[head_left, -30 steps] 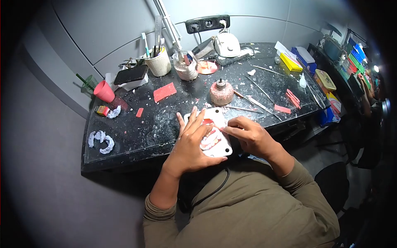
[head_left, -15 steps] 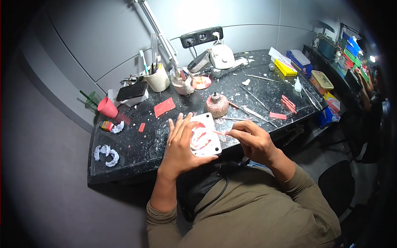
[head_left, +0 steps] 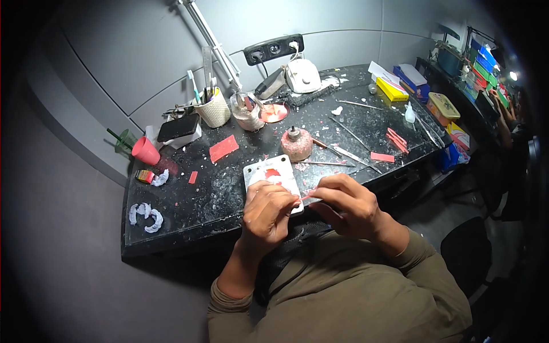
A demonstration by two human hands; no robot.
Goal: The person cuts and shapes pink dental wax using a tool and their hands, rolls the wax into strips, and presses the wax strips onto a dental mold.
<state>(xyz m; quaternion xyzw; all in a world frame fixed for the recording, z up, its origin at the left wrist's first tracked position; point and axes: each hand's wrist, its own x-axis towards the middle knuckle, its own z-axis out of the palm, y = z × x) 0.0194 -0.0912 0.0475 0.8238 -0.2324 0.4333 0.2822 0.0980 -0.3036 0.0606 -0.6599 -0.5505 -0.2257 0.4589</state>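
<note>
A thin pink wax strip spans the small gap between my two hands. My left hand is closed, fingertips pinching the strip's left end. My right hand pinches the other end between thumb and fingers. Behind and partly under my left hand lies a white square plate with dark round spots at its corners. On it sits a white dental cast with red wax, its near part hidden by my left hand. Just beyond the plate stands a pink-spattered spirit burner.
Metal hand tools lie right of the burner. Pink wax sticks and a flat wax sheet rest on the black bench. White dental pieces are at the left. A tool cup stands behind.
My left hand has left the plate's side and come to the wax strip beside my right hand. The plate now rests on the bench edge, tilted less towards me.
</note>
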